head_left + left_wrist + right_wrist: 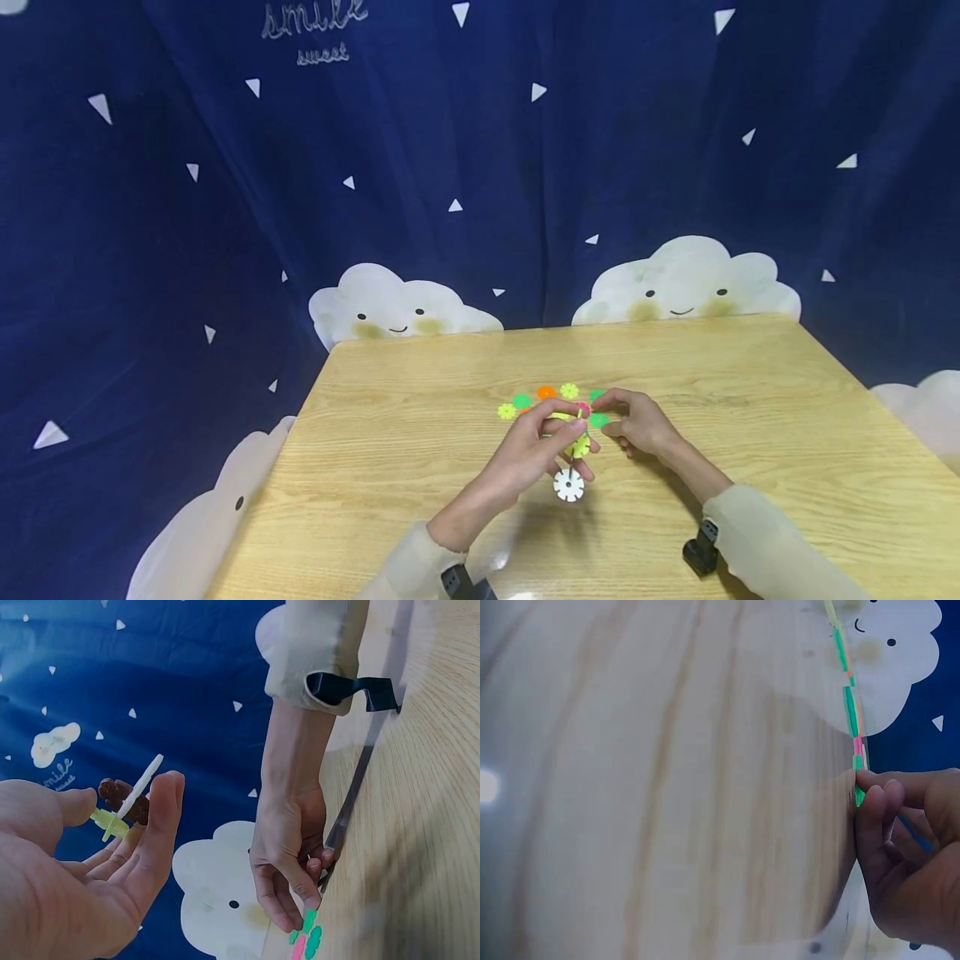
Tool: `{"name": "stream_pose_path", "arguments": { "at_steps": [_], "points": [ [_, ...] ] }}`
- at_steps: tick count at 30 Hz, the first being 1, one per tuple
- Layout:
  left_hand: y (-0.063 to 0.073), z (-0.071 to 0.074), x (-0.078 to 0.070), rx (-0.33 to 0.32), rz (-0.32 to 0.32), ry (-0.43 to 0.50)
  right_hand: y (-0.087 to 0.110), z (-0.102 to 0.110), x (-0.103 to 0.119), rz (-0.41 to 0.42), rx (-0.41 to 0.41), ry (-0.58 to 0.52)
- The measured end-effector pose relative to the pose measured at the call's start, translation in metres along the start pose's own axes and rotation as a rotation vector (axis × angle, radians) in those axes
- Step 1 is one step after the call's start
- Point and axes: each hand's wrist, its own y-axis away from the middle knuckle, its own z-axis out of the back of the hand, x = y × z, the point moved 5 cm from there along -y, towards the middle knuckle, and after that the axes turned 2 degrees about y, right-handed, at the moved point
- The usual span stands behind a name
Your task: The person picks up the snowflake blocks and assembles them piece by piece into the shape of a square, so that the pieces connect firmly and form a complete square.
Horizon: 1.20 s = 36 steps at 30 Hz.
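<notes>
My left hand (pixel 534 454) pinches a small chain of notched plastic discs. It includes a white disc (pixel 568 485) hanging lowest and a yellow disc (pixel 581 447) above it. A dark brown disc (pixel 120 796) shows edge-on among them in the left wrist view. Low over the table, my right hand (pixel 643 423) has its thumb and forefinger spread at the loose discs. Its fingertips are right at a green disc (pixel 598 420), close by a pink disc (pixel 584 410). Another green disc (pixel 596 394) lies near the forefinger.
More loose discs lie flat on the wooden table (pixel 390 433) beyond my left hand: a yellow disc (pixel 507 412), a green one and an orange disc (pixel 546 392). A dark blue curtain (pixel 480 150) with clouds hangs behind the table's far edge.
</notes>
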Motion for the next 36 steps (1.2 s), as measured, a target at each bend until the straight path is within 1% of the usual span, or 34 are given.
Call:
{"name": "stream_pose_path", "arguments": {
  "at_steps": [6,11,16,20,25,29,33,36],
  "points": [
    [0.0,-0.001,0.0,0.002,-0.002,-0.011,-0.001,-0.001,0.0,-0.006,-0.003,0.006],
    [0.0,-0.001,0.001,-0.012,0.003,-0.016,0.002,-0.001,0.002,0.013,0.019,0.013],
    [0.001,-0.001,0.001,-0.014,0.005,-0.019,0.006,0.001,0.002,-0.01,0.027,0.023],
    [0.001,0.0,0.001,-0.012,0.003,-0.02,0.01,0.005,0.004,-0.012,0.038,0.012],
    [0.0,0.001,0.001,-0.013,0.008,-0.013,0.016,0.008,0.007,0.047,0.123,0.002],
    [0.001,0.001,0.002,-0.018,0.012,-0.012,0.022,0.008,0.009,0.074,0.193,-0.005],
    [0.001,0.001,0.002,-0.017,0.013,-0.027,0.027,0.01,0.013,0.085,0.216,-0.02],
    [0.001,0.001,0.002,-0.014,0.012,-0.035,0.032,0.012,0.02,0.097,0.224,-0.06]
  ]
}}
